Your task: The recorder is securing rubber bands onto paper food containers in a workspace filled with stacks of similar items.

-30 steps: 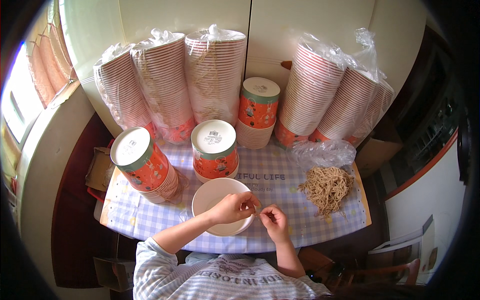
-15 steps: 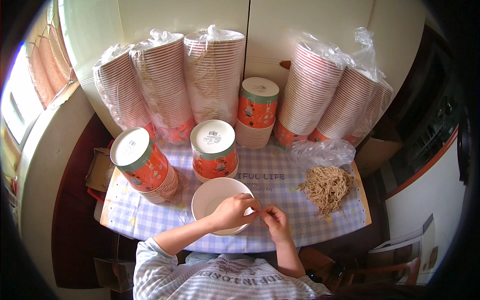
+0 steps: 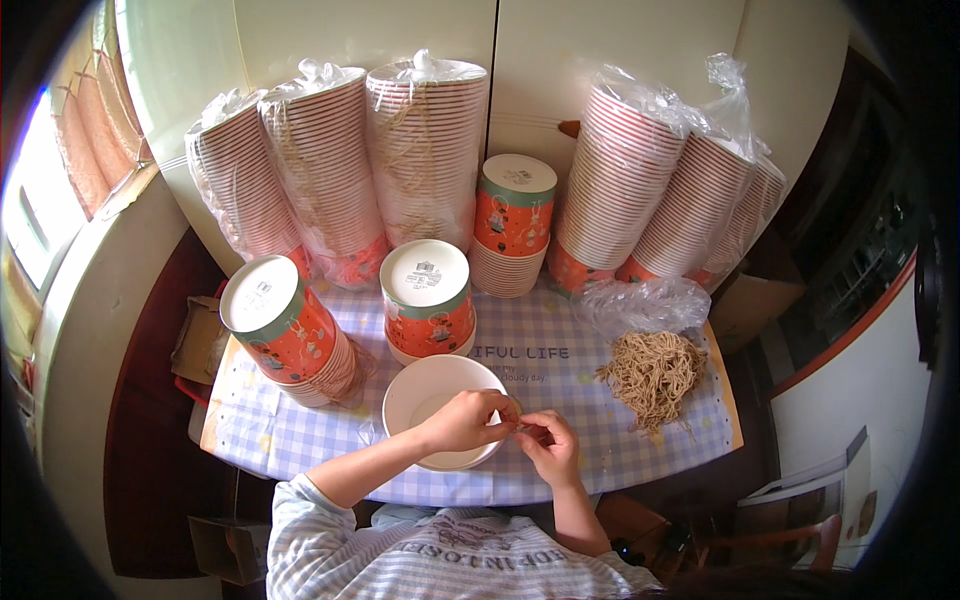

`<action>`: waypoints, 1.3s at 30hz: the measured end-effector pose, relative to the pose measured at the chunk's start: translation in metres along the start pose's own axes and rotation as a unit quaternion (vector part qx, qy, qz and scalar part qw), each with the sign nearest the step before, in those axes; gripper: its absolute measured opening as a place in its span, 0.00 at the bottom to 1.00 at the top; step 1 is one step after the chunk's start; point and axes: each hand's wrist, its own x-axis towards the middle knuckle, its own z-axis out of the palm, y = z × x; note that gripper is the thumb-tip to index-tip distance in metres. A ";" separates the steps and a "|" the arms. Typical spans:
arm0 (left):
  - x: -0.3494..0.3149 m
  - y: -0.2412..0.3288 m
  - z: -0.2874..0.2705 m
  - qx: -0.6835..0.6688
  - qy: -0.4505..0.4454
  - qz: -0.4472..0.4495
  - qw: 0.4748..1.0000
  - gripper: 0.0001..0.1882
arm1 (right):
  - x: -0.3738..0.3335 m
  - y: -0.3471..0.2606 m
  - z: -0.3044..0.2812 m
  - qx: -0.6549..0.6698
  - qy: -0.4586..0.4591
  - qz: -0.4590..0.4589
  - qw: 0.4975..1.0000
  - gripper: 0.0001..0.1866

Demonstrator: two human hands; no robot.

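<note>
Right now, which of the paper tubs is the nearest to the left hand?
The single white paper tub, mouth up, beneath the left hand; the upturned orange stacks and the plastic-wrapped stacks all stand farther away.

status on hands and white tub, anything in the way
Left hand pinched over white tub. Right hand pinched beside its right rim; anything held too small to tell. Tub upright, left hand blocking part from view.

We count one left hand (image 3: 465, 420), one right hand (image 3: 550, 448), one open white tub (image 3: 398, 405), one heap of tan cords (image 3: 655, 378), one crumpled clear bag (image 3: 648, 305), three short stacks of upturned orange tubs (image 3: 428, 322) and, the rightmost being largely hidden, apparently six tall plastic-wrapped stacks (image 3: 425, 150).
</note>
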 end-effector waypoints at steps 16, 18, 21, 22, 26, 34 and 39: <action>-0.004 -0.009 0.006 0.100 -0.008 0.044 0.994 0.09 | 0.001 0.003 -0.001 -0.035 0.057 -0.022 0.998 0.03; -0.003 -0.008 0.004 0.092 -0.002 0.029 0.995 0.08 | 0.001 0.004 -0.002 -0.038 0.056 -0.020 0.997 0.03; -0.002 0.000 -0.001 0.081 0.001 0.006 0.997 0.06 | -0.001 0.008 -0.003 -0.035 0.056 -0.013 0.998 0.03; -0.002 0.003 -0.003 0.079 0.001 -0.003 0.997 0.06 | -0.002 0.009 -0.003 -0.028 0.055 -0.009 0.998 0.03; -0.001 0.006 -0.003 0.085 0.008 0.002 0.996 0.06 | -0.004 0.011 -0.002 -0.023 0.058 0.008 0.998 0.03; -0.001 0.009 -0.007 0.013 -0.020 -0.029 0.999 0.07 | -0.006 0.015 0.001 -0.024 0.056 0.026 0.998 0.03; -0.002 0.002 -0.003 -0.069 -0.008 -0.054 0.996 0.07 | -0.007 0.014 0.002 -0.019 0.047 0.043 0.998 0.03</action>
